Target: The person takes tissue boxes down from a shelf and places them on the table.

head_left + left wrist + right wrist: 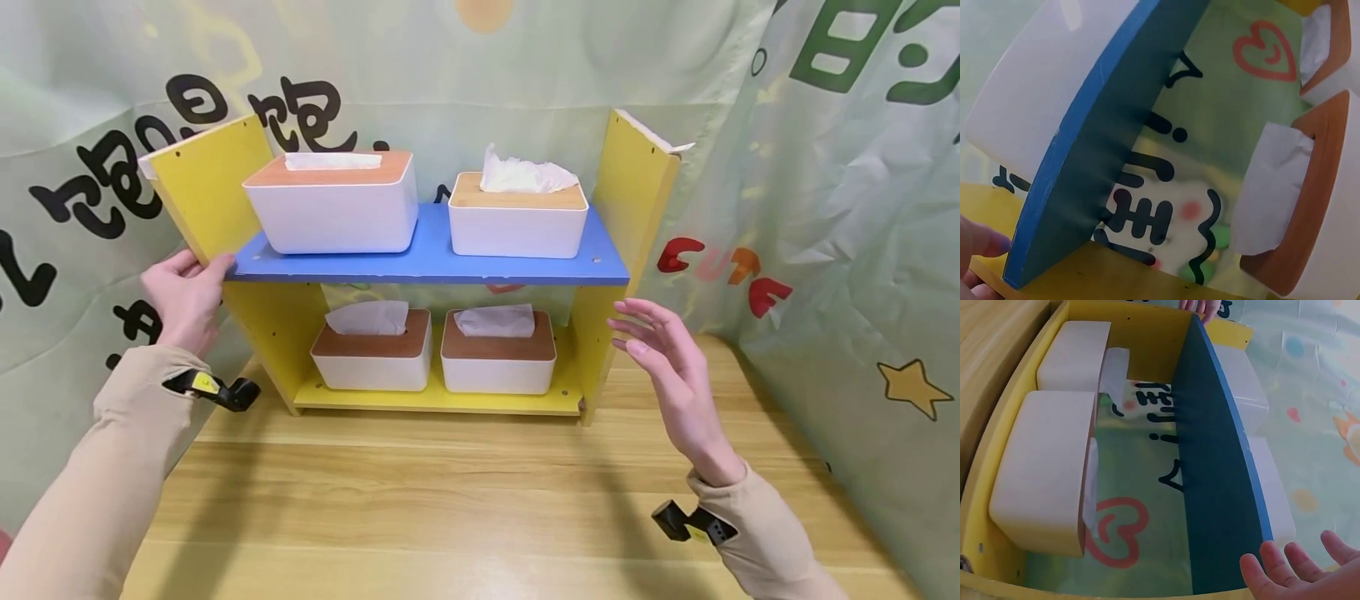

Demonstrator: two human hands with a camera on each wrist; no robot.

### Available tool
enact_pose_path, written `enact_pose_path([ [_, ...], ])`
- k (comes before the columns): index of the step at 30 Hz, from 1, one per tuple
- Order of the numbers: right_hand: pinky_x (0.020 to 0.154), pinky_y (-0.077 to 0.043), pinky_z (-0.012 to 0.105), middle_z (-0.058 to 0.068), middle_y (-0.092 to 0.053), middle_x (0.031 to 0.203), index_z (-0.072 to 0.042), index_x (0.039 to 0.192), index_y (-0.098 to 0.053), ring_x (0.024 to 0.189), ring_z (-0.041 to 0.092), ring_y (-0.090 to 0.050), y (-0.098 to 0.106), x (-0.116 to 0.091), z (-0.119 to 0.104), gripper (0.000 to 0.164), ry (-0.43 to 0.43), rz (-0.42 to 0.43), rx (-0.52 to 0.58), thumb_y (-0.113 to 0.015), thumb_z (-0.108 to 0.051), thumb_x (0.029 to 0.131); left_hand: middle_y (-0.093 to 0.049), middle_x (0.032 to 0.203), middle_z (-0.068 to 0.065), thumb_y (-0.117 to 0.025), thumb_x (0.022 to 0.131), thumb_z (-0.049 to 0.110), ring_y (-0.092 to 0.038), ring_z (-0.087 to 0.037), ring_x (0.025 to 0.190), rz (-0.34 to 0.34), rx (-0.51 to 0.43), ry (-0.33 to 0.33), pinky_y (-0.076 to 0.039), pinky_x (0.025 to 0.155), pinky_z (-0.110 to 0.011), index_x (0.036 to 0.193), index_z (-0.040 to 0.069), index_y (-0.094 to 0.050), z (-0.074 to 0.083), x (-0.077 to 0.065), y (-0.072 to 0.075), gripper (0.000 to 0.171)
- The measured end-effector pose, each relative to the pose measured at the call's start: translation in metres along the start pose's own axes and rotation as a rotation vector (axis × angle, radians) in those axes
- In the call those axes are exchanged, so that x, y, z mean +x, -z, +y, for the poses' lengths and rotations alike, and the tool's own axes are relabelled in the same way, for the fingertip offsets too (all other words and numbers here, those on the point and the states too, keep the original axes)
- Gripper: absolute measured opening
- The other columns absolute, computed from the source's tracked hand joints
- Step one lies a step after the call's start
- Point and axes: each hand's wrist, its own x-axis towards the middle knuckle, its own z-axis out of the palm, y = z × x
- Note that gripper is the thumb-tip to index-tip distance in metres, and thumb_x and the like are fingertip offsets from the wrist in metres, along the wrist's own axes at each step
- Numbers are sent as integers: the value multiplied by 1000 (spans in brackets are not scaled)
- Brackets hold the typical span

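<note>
A small two-tier shelf (427, 271) with yellow sides and a blue middle board stands on the table. My left hand (183, 292) grips its left side panel beside the blue board, the thumb (988, 240) on the front. Right of the other side panel, my right hand (675, 375) is raised with its fingers spread and holds nothing. On the blue board sit a larger white tissue box (333, 217) and a smaller tissue box (517, 232). Below, on the yellow bottom board, are a left tissue box (371, 372) and a right tissue box (497, 375), both with brown lids.
The wooden table (450, 500) extends in front of the shelf and to its right. A printed pale-green cloth (840, 250) hangs behind and along the sides, close to the shelf's left panel.
</note>
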Motion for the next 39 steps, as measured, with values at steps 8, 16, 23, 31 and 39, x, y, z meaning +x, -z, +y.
enact_pose_path([
  [8, 104, -52, 24, 7, -60, 135, 2, 138, -49, 119, 16, -65, -6, 21, -6, 37, -26, -5, 58, -41, 2, 102, -67, 67, 16, -78, 81, 2, -64, 1, 71, 46, 74, 15, -50, 59, -10, 130, 9, -66, -1, 5, -2, 51],
  [16, 109, -49, 26, 10, -58, 135, -1, 139, -47, 125, 25, -61, -18, 46, -9, 38, -74, 20, 156, -45, 3, 101, -65, 65, 17, -79, 81, 2, -61, 2, 68, 60, 121, 19, -46, 54, -11, 135, 8, -63, 0, 7, 0, 56],
  [23, 121, -37, 32, 12, -41, 153, -5, 149, -37, 147, 31, -36, -32, 68, -15, 57, -136, 32, 45, -55, 5, 96, -64, 62, 19, -79, 81, 3, -61, 3, 67, 51, 146, 0, -48, 56, -9, 134, 7, -64, 0, 6, 0, 54],
  [31, 129, -21, 40, 9, -22, 166, -8, 158, -20, 156, 22, -22, -35, 94, -14, 80, -209, 17, -38, -65, -3, 92, -64, 59, 20, -79, 81, 4, -61, 4, 64, 50, 156, -4, -47, 55, -9, 132, 8, -66, -1, 7, 2, 53],
  [39, 129, -17, 32, 0, -4, 172, -15, 163, -4, 159, 17, -11, -31, 118, -7, 103, -308, 11, -126, -75, -15, 88, -63, 58, 22, -79, 82, 5, -62, 6, 65, 43, 176, -28, -49, 60, -6, 133, 7, -65, -2, 8, 2, 52],
])
